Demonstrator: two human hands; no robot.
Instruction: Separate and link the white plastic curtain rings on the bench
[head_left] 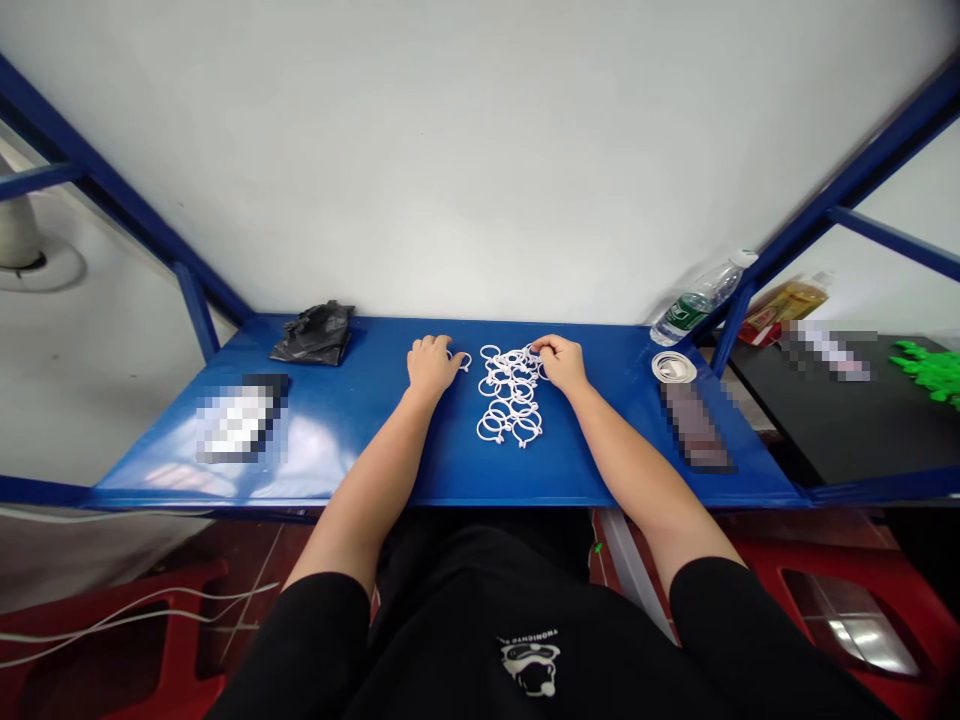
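Note:
My left hand (433, 367) rests on the blue table with its fingers apart and the thumb pointing right. Beside that thumb lies a small white ring (466, 361), and part of another shows against the hand. My right hand (562, 363) is closed in a pinch at the upper right edge of a pile of white rings (513, 385), on a white ring partly hidden by the fingers. The piled rings overlap in a rough column between my hands, and each seems to carry a small knob or clip.
A crumpled black plastic bag (315, 333) lies at the back left. On the right, a water bottle (694, 305) leans near the blue frame (739, 325), with a white coiled strip (673, 368) in front. Blurred-out items sit at both sides. Green pieces (934, 370) lie on a black surface further right.

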